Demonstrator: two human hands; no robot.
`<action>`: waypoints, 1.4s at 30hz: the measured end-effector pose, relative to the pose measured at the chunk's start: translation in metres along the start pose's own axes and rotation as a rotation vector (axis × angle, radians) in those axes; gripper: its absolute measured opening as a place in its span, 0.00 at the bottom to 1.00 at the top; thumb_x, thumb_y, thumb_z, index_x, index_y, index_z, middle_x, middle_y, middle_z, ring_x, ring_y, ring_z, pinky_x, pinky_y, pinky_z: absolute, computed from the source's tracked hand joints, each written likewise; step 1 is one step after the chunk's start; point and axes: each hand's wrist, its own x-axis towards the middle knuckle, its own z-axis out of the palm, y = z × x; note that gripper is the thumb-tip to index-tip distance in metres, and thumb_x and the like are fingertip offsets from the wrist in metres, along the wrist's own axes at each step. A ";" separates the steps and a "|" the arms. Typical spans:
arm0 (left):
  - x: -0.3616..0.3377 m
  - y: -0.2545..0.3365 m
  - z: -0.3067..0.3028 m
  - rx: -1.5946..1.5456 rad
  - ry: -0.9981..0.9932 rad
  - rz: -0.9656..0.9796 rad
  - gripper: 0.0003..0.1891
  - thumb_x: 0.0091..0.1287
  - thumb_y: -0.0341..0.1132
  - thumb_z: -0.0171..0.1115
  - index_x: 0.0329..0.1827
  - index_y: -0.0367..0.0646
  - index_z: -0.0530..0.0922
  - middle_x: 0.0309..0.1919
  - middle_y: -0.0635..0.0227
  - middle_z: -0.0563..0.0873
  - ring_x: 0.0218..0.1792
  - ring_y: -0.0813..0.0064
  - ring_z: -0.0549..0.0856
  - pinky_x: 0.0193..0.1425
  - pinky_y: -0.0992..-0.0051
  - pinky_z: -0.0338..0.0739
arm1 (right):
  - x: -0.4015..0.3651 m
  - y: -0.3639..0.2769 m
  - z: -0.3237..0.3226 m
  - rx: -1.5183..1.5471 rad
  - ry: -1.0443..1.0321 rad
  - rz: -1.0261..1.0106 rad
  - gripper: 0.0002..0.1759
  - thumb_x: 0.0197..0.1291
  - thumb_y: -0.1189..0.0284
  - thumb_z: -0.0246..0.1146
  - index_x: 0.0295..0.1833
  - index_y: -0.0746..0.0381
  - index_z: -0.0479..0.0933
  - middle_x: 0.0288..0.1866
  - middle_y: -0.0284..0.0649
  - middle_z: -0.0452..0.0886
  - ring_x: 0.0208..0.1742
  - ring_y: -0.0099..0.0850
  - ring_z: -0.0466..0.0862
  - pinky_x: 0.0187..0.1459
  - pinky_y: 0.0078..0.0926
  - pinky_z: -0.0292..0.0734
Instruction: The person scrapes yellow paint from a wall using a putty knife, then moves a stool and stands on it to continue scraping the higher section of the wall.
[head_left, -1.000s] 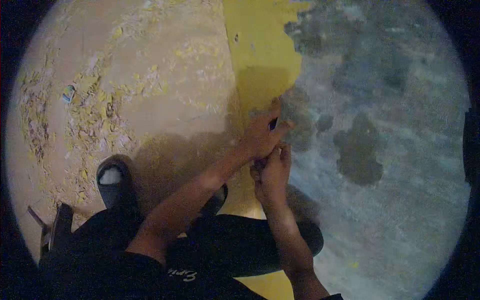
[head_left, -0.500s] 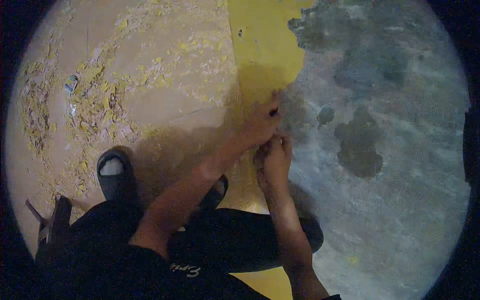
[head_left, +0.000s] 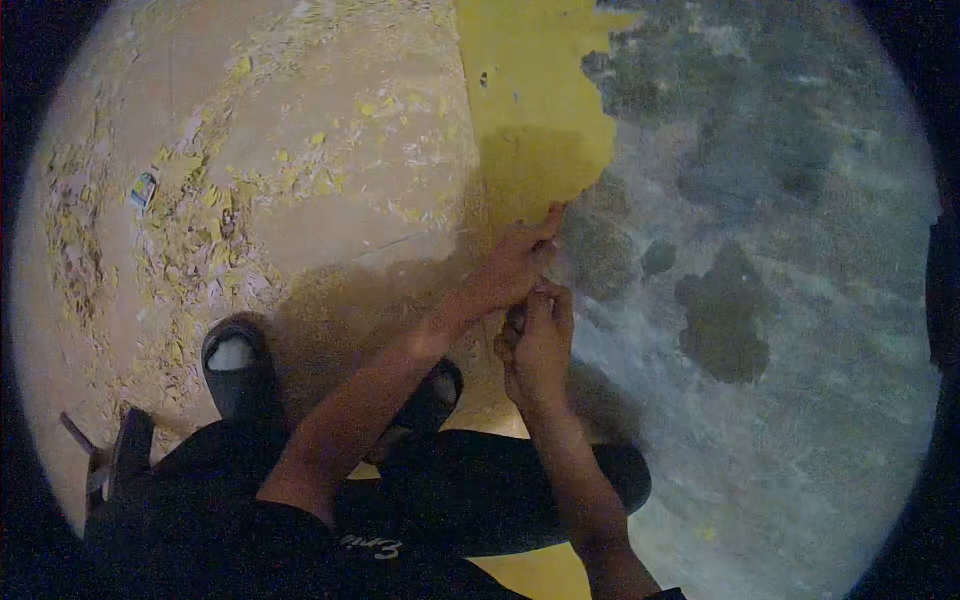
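1. Change: the left hand (head_left: 512, 268) sat lower and flatter a second ago, with a small dark thing between its fingers. Now its fingertips (head_left: 552, 212) touch the jagged edge of the yellow paint layer on the wall (head_left: 530, 100), and the dark thing no longer shows.
2. The right hand (head_left: 538, 345) has stayed tucked just under the left, touching it.
3. So the work is still at the same paint edge, beside the bare mottled grey plaster (head_left: 770, 200).
4. Grip: the left fingers are pinched together and the right fingers are curled shut. I cannot tell what either one holds.
5. Containers: only a small blue-and-white packet (head_left: 143, 188), well apart on the tan floor (head_left: 330, 220). Its contents cannot be told.
6. Yellow paint flakes (head_left: 215, 215) lie scattered on the floor, near the black sandal (head_left: 235, 365).
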 end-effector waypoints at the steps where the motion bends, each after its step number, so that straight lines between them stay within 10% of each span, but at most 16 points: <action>1: 0.001 0.005 -0.006 0.049 -0.087 -0.165 0.21 0.70 0.36 0.52 0.64 0.39 0.72 0.54 0.49 0.80 0.53 0.57 0.81 0.59 0.64 0.73 | -0.004 -0.008 0.006 0.005 -0.001 0.049 0.05 0.70 0.67 0.50 0.47 0.53 0.67 0.25 0.28 0.68 0.18 0.17 0.65 0.14 0.17 0.60; 11: -0.008 0.006 0.010 -0.278 0.069 -0.098 0.21 0.69 0.37 0.54 0.62 0.35 0.73 0.53 0.45 0.79 0.54 0.52 0.81 0.60 0.62 0.73 | 0.003 -0.002 -0.015 -0.005 -0.171 -0.041 0.08 0.71 0.65 0.50 0.48 0.57 0.68 0.25 0.28 0.68 0.18 0.18 0.65 0.17 0.18 0.59; 14: -0.001 -0.013 0.023 0.124 0.065 0.092 0.22 0.70 0.35 0.53 0.65 0.33 0.70 0.54 0.44 0.79 0.53 0.57 0.82 0.55 0.64 0.80 | 0.006 0.002 -0.027 -0.090 -0.162 -0.081 0.09 0.71 0.64 0.50 0.48 0.57 0.68 0.25 0.28 0.68 0.18 0.20 0.64 0.17 0.20 0.60; 17: -0.007 0.014 0.021 -0.223 0.056 -0.094 0.22 0.72 0.33 0.50 0.67 0.34 0.69 0.60 0.50 0.77 0.55 0.63 0.81 0.53 0.68 0.81 | 0.006 0.008 -0.032 0.000 -0.103 -0.042 0.10 0.71 0.64 0.52 0.50 0.58 0.66 0.26 0.30 0.69 0.21 0.21 0.68 0.19 0.22 0.64; 20: -0.011 0.033 0.017 -0.403 0.135 -0.020 0.22 0.72 0.34 0.52 0.67 0.33 0.70 0.60 0.56 0.79 0.56 0.65 0.80 0.60 0.68 0.75 | 0.005 0.006 -0.037 -0.408 -0.114 -0.431 0.13 0.70 0.65 0.54 0.54 0.59 0.64 0.29 0.33 0.71 0.27 0.24 0.73 0.22 0.22 0.68; 23: 0.000 0.022 0.000 -0.379 0.152 0.106 0.23 0.71 0.35 0.55 0.67 0.34 0.70 0.56 0.57 0.81 0.56 0.69 0.80 0.62 0.69 0.74 | -0.030 -0.034 -0.032 -0.153 -0.202 -0.055 0.17 0.69 0.70 0.54 0.59 0.61 0.61 0.33 0.38 0.76 0.30 0.31 0.77 0.28 0.26 0.73; 25: -0.013 0.071 -0.022 -0.436 0.143 0.102 0.22 0.71 0.36 0.57 0.65 0.34 0.72 0.53 0.59 0.83 0.55 0.71 0.81 0.64 0.71 0.72 | -0.019 -0.020 -0.030 -0.331 -0.174 -0.599 0.18 0.68 0.72 0.54 0.61 0.60 0.61 0.35 0.44 0.80 0.30 0.39 0.80 0.33 0.32 0.76; 34: -0.030 0.132 -0.055 -0.524 0.047 0.231 0.22 0.61 0.24 0.65 0.60 0.33 0.74 0.49 0.60 0.83 0.49 0.73 0.83 0.58 0.74 0.76 | -0.059 -0.074 -0.036 -0.739 0.052 -0.934 0.22 0.68 0.68 0.55 0.64 0.65 0.67 0.53 0.57 0.78 0.51 0.57 0.80 0.52 0.48 0.76; 42: -0.033 0.137 -0.076 -0.418 0.163 0.250 0.15 0.64 0.26 0.63 0.54 0.35 0.77 0.39 0.70 0.83 0.36 0.82 0.80 0.45 0.80 0.76 | -0.073 -0.083 -0.037 -0.898 -0.081 -0.969 0.24 0.60 0.70 0.62 0.62 0.64 0.71 0.53 0.54 0.80 0.51 0.53 0.82 0.52 0.43 0.77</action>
